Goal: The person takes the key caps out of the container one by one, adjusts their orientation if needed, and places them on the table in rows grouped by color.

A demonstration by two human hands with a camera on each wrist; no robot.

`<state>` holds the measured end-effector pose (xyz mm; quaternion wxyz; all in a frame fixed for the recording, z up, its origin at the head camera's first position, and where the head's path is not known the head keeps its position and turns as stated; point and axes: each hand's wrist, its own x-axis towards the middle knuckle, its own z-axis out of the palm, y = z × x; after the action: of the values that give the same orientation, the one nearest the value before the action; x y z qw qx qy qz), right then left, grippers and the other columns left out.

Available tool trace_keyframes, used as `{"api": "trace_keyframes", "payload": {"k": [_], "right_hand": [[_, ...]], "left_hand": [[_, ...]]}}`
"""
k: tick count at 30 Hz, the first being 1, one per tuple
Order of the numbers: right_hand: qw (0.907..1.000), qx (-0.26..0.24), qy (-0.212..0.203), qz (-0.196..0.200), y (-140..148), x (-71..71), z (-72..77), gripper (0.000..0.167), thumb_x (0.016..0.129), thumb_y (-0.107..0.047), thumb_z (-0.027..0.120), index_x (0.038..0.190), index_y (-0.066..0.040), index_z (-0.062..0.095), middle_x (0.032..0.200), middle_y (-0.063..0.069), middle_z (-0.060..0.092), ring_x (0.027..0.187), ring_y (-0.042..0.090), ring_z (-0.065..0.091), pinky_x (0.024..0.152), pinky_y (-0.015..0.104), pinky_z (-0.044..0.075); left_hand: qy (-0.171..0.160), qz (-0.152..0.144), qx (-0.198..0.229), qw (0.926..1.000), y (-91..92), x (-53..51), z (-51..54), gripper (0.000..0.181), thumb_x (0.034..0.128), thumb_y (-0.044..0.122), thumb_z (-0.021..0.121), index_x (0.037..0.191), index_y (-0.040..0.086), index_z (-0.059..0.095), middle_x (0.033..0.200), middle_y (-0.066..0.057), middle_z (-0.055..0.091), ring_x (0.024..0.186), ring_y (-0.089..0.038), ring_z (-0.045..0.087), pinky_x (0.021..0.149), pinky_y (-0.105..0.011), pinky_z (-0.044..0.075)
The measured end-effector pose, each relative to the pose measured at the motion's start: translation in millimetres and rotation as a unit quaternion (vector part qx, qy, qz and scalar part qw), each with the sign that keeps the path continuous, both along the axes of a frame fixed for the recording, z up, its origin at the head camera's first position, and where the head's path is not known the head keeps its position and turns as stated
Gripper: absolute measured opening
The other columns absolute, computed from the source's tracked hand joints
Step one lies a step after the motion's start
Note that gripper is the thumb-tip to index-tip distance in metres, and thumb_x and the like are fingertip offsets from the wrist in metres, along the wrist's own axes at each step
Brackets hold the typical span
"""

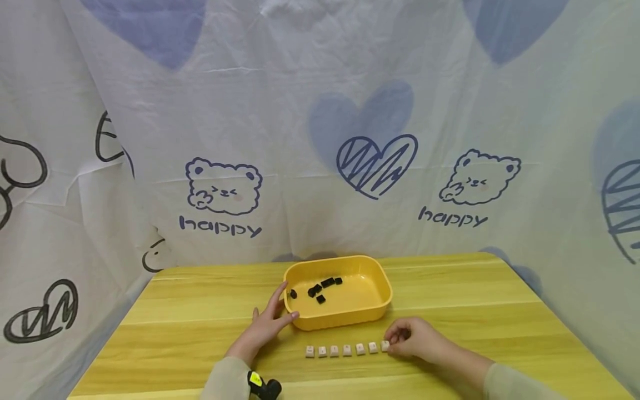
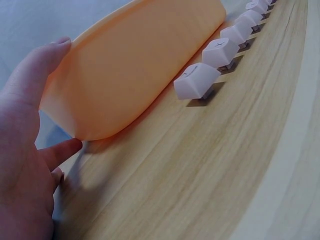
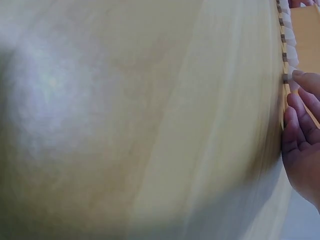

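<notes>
A row of several white keycaps (image 1: 347, 350) stands on the table in front of a yellow plastic tray (image 1: 345, 320). With thumb and fingertips my right hand (image 1: 417, 340) pinches the rightmost keycap (image 1: 385, 345) at the end of that row. The right wrist view shows this hand (image 3: 305, 127) at its edge, partly cut off. My left hand (image 1: 266, 326) holds the left end of the tray, thumb at the front rim and fingers spread along the outside. Close up in the left wrist view, the nearest keycap (image 2: 196, 81) bears a small dark print. Several black keycaps (image 1: 321, 299) lie loose inside the tray.
The wood-grain table (image 1: 200, 328) ends at the back against a hanging white cloth (image 1: 300, 222) printed with hearts and bears. A black device with a yellow-green face (image 1: 262, 385) is worn at the left wrist.
</notes>
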<state>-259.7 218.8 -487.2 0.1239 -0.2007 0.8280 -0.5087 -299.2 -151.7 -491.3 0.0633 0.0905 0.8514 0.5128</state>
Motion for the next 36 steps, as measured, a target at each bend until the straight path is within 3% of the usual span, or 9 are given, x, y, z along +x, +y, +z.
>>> {"api": "trace_keyframes", "payload": {"k": [5,9,12,21,25,28,32,36], "right_hand": [[0.9999,-0.002,-0.008,-0.01,3,-0.9,8.0,0.019,0.082,-0.005,0.075,0.097,0.003,0.069,0.082,0.003,0.063,0.071,0.014,0.055,0.057,0.022,0.049],[0.9995,-0.004,0.032,-0.002,5,-4.4,21.6,0.023,0.083,-0.006,0.075,0.101,0.006,0.068,0.084,0.006,0.064,0.071,0.012,0.056,0.056,0.023,0.05],[0.9981,-0.011,0.06,0.007,1,-8.4,33.7,0.025,0.083,-0.006,0.076,0.102,0.008,0.068,0.087,0.011,0.067,0.074,0.012,0.058,0.062,0.024,0.052],[0.9961,-0.058,0.054,0.038,-31,-21.9,54.8,0.027,0.083,-0.002,0.075,0.108,0.007,0.067,0.099,0.026,0.065,0.082,0.018,0.062,0.072,0.026,0.055],[0.9959,-0.061,0.054,0.04,-47,-33.0,58.8,0.023,0.085,-0.003,0.074,0.108,-0.001,0.07,0.102,0.024,0.065,0.084,0.021,0.063,0.071,0.027,0.056],[0.996,-0.057,0.056,0.041,-58,-42.2,59.9,0.023,0.086,-0.004,0.074,0.109,-0.003,0.07,0.102,0.021,0.065,0.088,0.026,0.063,0.072,0.028,0.057],[0.9963,-0.052,0.049,0.047,-71,-54.5,61.3,0.024,0.086,-0.006,0.074,0.11,-0.002,0.07,0.103,0.017,0.067,0.092,0.033,0.063,0.074,0.03,0.057],[0.9967,-0.039,0.046,0.054,-79,-74.5,56.8,0.026,0.085,-0.013,0.076,0.11,-0.006,0.072,0.106,0.014,0.068,0.092,0.029,0.063,0.075,0.031,0.056]], "left_hand": [[-0.008,0.004,0.0,1.0,-0.5,-2.3,-1.6,0.081,0.092,0.037,0.067,0.156,0.032,0.019,0.149,-0.024,0.038,0.141,-0.051,0.013,0.109,-0.06,-0.019],[-0.008,0.002,-0.001,1.0,-0.1,-3.4,-2.8,0.081,0.092,0.037,0.067,0.156,0.033,0.019,0.15,-0.023,0.038,0.142,-0.051,0.009,0.109,-0.06,-0.019],[-0.006,-0.001,0.006,1.0,0.6,-3.2,-2.4,0.081,0.0916,0.037,0.068,0.156,0.032,0.019,0.15,-0.023,0.038,0.142,-0.051,0.004,0.109,-0.061,-0.02],[-0.01,0.002,0.01,0.9999,-1.9,1.1,-1.0,0.082,0.0909,0.037,0.069,0.156,0.031,0.02,0.15,-0.023,0.037,0.142,-0.052,-0.004,0.109,-0.062,-0.019],[-0.005,0.002,0.001,1.0,-2.9,0.2,0.7,0.081,0.0914,0.038,0.068,0.156,0.031,0.019,0.15,-0.021,0.038,0.142,-0.052,-0.003,0.109,-0.062,-0.018],[0.004,-0.005,-0.007,1.0,-3.8,0.8,-0.4,0.081,0.092,0.038,0.067,0.157,0.029,0.019,0.149,-0.022,0.039,0.142,-0.051,0.008,0.11,-0.061,-0.018],[0.005,-0.003,-0.007,1.0,-2.9,1.5,-3.2,0.081,0.0915,0.038,0.068,0.157,0.029,0.02,0.148,-0.023,0.04,0.141,-0.052,0.01,0.11,-0.061,-0.017],[0.006,0.003,-0.005,1.0,-2.1,-1.7,-3.2,0.081,0.0907,0.039,0.068,0.156,0.03,0.021,0.148,-0.022,0.04,0.141,-0.052,0.011,0.11,-0.061,-0.018]]}}
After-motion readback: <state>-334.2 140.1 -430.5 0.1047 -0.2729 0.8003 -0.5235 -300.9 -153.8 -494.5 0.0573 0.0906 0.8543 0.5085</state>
